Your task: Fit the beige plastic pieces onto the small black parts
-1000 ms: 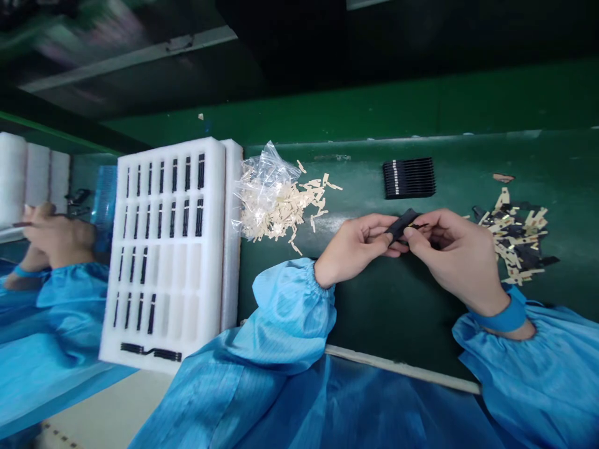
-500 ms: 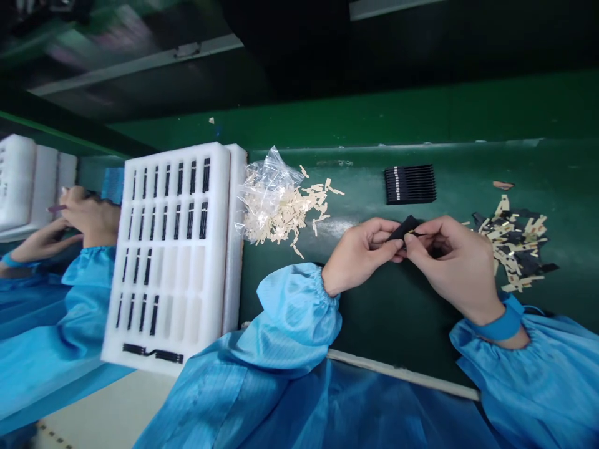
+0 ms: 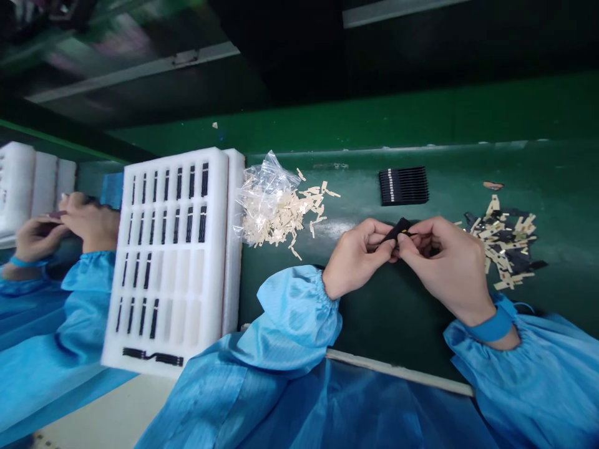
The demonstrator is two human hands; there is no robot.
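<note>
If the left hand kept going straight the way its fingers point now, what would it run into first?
The left hand points rightward at the small black strip part it pinches, and right behind that sit the fingers of the right hand. It would likely meet those at once; they look almost touching.

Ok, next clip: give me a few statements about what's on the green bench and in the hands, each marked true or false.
1. Both the left hand and the right hand pinch one small black strip. True.
2. The white foam tray has every slot filled. False: many lower slots hold nothing.
3. A neat stack of black strips lies beyond the hands. True.
4. The clear plastic bag lies to the right of the right hand. False: it lies left of the hands, beside the tray.
5. A mixed pile of cream and black scraps lies right of the right hand. True.
</note>
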